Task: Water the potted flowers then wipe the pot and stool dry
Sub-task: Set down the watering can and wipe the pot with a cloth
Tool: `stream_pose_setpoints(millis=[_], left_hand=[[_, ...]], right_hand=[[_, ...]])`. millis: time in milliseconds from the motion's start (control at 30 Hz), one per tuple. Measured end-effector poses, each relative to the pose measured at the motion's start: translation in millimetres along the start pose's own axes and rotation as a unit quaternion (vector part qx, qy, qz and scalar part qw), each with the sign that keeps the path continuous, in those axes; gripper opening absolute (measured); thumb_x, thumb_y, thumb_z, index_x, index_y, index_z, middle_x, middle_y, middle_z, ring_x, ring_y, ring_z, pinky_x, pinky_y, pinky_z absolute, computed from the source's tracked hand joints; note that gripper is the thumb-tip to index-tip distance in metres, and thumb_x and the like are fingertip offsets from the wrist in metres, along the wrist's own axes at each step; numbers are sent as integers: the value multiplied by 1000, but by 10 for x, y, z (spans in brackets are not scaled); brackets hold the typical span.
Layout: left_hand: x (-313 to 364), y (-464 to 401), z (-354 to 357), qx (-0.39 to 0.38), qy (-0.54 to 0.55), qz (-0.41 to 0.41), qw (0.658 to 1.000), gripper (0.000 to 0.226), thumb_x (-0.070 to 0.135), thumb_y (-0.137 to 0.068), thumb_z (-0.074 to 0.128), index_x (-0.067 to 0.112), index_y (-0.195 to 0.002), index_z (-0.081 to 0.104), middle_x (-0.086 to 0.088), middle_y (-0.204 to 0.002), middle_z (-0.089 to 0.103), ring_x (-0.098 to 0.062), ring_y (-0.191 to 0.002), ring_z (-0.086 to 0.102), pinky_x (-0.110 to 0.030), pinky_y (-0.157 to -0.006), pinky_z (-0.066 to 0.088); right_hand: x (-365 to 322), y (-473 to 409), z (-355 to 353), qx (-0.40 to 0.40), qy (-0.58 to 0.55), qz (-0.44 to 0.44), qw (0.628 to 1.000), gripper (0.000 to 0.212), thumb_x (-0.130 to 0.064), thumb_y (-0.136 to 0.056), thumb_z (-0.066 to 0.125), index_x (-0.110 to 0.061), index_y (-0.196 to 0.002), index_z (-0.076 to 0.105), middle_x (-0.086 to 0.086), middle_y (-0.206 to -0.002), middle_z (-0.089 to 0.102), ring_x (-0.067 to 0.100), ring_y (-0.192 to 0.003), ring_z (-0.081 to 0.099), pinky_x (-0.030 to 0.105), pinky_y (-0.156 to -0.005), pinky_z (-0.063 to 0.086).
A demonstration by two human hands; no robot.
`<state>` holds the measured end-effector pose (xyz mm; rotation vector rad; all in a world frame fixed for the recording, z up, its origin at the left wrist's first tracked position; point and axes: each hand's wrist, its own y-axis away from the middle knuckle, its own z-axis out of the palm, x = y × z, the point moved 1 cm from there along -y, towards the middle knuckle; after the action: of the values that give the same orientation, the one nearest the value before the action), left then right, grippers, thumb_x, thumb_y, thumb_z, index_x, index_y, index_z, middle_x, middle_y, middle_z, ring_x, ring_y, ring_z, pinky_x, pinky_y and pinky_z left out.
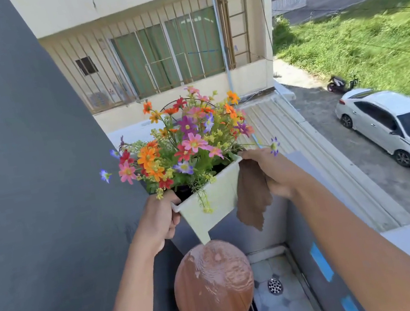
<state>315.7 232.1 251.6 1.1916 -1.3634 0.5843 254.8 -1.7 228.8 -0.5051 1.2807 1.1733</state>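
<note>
I hold a white square pot (216, 199) full of colourful flowers (183, 145) up in the air above a round wooden stool (213, 285). My left hand (158, 222) grips the pot's left rim corner. My right hand (271, 171) grips the right rim corner and also pinches a brown cloth (253, 196), which hangs down beside the pot's right face. The stool's top is wet, with a shiny film of water over its upper part. The pot's bottom corner hangs just above the stool's far edge.
A dark grey wall (24, 157) rises on the left. A low balcony wall (309, 246) with blue tape strips runs on the right. The tiled floor has a metal drain (275, 285). Beyond are a neighbouring building, a metal roof, a white car and grass.
</note>
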Motion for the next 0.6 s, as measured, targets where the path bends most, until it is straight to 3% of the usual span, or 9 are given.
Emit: stream_pose_setpoints(millis=[133,267,333,433,500,600], left_hand=[[-28,-49,-51,2,-10,-6,1000,31,9,-82,45,14,-53,36,-5,-51,29,-13,-43,11,-28,-50,6],[-21,-64,-16,4,-29,-1,1000,43,12,-83,49,17,-41,45,-4,-48,32,-12,-39,17,-29,-51,7],[-42,-65,11,3,-36,-1,999,51,13,-85,50,22,-34,47,-3,-46,31,-11,-39,19,-31,-53,7],[-112,-87,38,9,-37,-7,999,41,12,-87,49,20,-47,46,-3,-52,30,-13,-43,21,-31,-53,7],[-164,-159,42,37,-38,-9,999,32,16,-89,49,18,-57,48,-4,-53,32,-15,-45,23,-28,-50,9],[-172,-271,71,81,-32,0,996,32,28,-89,47,14,-60,44,-7,-54,34,-16,-48,23,-26,-48,14]], right_hand=[[47,-43,-90,-33,-43,-10,998,41,-12,-102,48,-17,-74,77,6,-56,58,15,-46,57,25,-50,48],[26,6,-27,-33,100,4,994,17,-26,-82,77,-17,-68,74,7,-57,52,20,-50,52,26,-48,42],[69,1,-25,-3,155,-11,988,26,-24,-76,81,-18,-57,65,8,-55,49,21,-54,50,31,-52,38],[187,2,-11,14,64,-34,997,17,-3,-81,74,-10,-66,71,11,-63,57,20,-57,56,27,-55,42],[288,-1,19,36,33,-46,998,5,1,-78,74,-3,-75,73,15,-73,60,24,-69,58,33,-62,44],[448,-36,60,130,15,-51,990,25,0,-83,71,-7,-61,61,8,-62,49,18,-59,49,31,-56,38]])
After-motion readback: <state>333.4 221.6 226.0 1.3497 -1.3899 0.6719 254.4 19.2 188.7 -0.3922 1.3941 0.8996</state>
